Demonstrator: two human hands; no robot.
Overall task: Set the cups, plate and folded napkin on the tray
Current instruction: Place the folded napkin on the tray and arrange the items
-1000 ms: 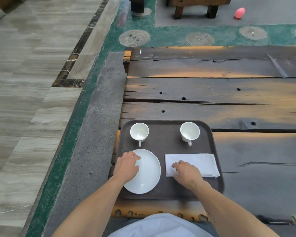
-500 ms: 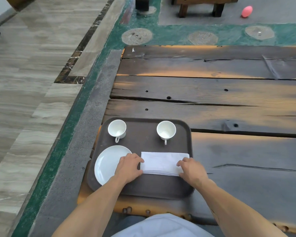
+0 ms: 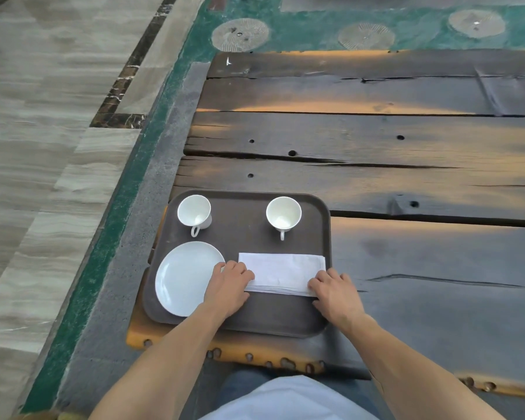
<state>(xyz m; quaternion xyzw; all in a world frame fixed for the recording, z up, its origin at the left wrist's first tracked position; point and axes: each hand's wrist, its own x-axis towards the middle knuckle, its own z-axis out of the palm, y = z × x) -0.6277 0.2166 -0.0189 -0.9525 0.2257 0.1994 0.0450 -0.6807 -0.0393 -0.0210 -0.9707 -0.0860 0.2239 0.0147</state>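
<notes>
A dark brown tray [image 3: 240, 225] sits at the near left corner of the wooden table. Two white cups stand at its back, one on the left [image 3: 194, 212] and one on the right [image 3: 283, 214], handles toward me. A white plate [image 3: 182, 277] lies at the tray's front left. The folded white napkin [image 3: 282, 272] lies flat at the front right. My left hand [image 3: 228, 287] pinches the napkin's near left corner, overlapping the plate's right edge. My right hand [image 3: 335, 294] grips the napkin's near right corner at the tray's right rim.
The dark plank table [image 3: 376, 147] stretches away and to the right. Its left edge drops to a grey and green floor border [image 3: 134, 192]. Round stone discs [image 3: 240, 34] are set in the floor beyond the table.
My left hand left the plate and went to the napkin's left corner. My right hand shifted to the napkin's right corner. The view has swung, so the tray sits further left.
</notes>
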